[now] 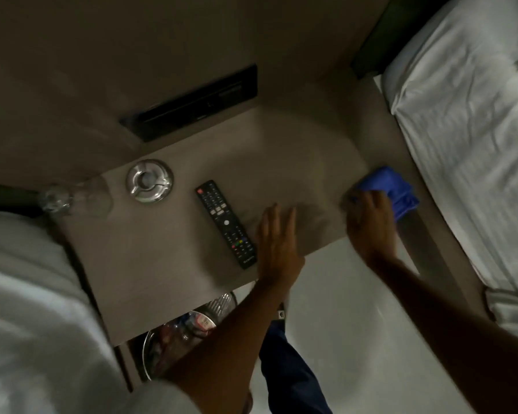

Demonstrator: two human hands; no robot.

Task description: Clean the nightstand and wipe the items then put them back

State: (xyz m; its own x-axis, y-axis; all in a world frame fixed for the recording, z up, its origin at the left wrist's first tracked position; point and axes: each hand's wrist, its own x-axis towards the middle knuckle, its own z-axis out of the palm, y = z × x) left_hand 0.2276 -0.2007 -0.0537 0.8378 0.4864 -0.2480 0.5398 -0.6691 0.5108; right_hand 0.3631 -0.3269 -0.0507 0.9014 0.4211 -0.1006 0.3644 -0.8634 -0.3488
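Observation:
The grey nightstand [168,264] stands between two beds. On it lie a black remote control [225,224], a round metal ashtray [149,180] and, at the far left corner, a clear upturned glass [78,197]. My left hand [277,249] rests flat and open on the top, just right of the remote's near end. My right hand [371,225] grips a folded blue cloth [393,189] at the nightstand's right edge.
A bed with white sheets [473,130] lies to the right, and another white bed [27,309] to the left. A black wall panel [192,104] sits above the nightstand. A metal bin [174,342] with rubbish stands under its front edge. Pale floor [341,324] lies below.

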